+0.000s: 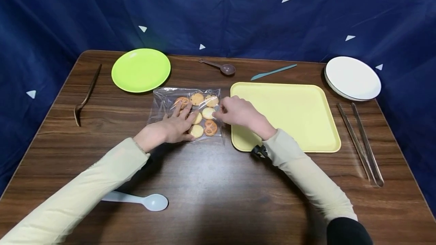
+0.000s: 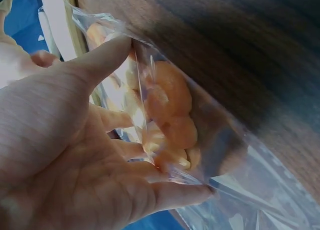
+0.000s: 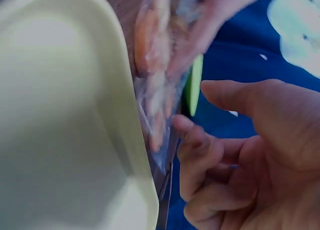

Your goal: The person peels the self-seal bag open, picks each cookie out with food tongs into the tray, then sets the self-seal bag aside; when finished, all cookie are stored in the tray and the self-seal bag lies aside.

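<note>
A clear plastic bag [image 1: 163, 95] of assorted round cookies [image 1: 196, 100] and pretzel-shaped ones lies on the table. My left hand [image 1: 170, 127] rests on the bag's left part with its fingers spread over the cookies. In the left wrist view, the thumb and fingers touch the film [image 2: 260, 182]. At the bag's right edge is my right hand [image 1: 241, 113], beside the yellow tray. Its fingers bend loosely in the right wrist view, where a gap shows between thumb and index finger [image 3: 186, 126] with nothing held.
A pale yellow tray [image 1: 289, 116] lies right of the bag. Behind are a green plate [image 1: 141, 70], a brown measuring spoon [image 1: 227, 69] and a blue knife [image 1: 274, 72]. White plates [image 1: 354, 78] and metal tongs [image 1: 366, 146] stand right; a fork [image 1: 86, 95] and a white spoon [image 1: 154, 202] lie left.
</note>
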A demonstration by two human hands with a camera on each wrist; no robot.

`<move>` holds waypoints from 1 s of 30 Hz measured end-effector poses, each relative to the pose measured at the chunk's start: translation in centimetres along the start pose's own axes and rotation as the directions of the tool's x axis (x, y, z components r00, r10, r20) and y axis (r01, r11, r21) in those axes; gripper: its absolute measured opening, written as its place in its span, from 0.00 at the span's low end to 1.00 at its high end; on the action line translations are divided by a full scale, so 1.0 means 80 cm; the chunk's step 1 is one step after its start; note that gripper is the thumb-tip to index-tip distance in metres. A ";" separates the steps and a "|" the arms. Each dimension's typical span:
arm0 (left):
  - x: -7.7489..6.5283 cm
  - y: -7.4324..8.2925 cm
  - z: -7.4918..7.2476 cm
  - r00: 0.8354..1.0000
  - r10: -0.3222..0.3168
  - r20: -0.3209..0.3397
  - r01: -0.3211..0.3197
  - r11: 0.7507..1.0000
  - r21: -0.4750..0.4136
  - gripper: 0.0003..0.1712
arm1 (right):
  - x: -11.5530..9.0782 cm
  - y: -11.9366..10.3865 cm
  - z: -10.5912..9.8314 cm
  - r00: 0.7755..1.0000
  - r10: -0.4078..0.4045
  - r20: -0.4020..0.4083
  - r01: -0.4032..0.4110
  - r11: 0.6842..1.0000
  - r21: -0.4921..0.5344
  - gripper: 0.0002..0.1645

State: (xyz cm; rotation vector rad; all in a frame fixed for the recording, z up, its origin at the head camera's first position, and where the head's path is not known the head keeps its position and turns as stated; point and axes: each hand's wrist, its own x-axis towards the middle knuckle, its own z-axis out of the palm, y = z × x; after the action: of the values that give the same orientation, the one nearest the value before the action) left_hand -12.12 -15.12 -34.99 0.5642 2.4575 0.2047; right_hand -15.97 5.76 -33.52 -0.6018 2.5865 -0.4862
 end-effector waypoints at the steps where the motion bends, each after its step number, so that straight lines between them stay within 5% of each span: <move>1: 0.000 0.000 0.000 1.000 0.000 0.000 0.000 1.000 0.004 0.47 | 0.005 -0.004 0.002 1.000 0.014 -0.002 -0.014 0.999 -0.040 0.25; 7: -0.001 0.000 0.000 1.000 0.011 -0.005 -0.011 1.000 0.006 0.46 | 0.025 -0.017 0.010 0.999 0.052 -0.007 -0.052 0.978 -0.202 0.18; 24: -0.002 0.001 -0.001 1.000 0.015 -0.013 -0.015 1.000 0.005 0.46 | 0.003 0.019 -0.008 0.998 0.069 -0.001 -0.069 0.996 -0.058 0.16; 30: -0.001 0.000 0.000 1.000 0.011 -0.012 -0.011 1.000 0.002 0.46 | 0.010 0.006 -0.012 0.997 0.066 -0.031 -0.067 0.997 -0.037 0.26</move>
State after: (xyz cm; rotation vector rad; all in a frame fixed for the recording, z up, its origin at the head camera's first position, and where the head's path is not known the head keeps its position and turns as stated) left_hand -12.03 -15.14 -34.94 0.5794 2.4670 0.2113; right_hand -17.22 5.99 -33.14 -0.5233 2.6394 -0.4284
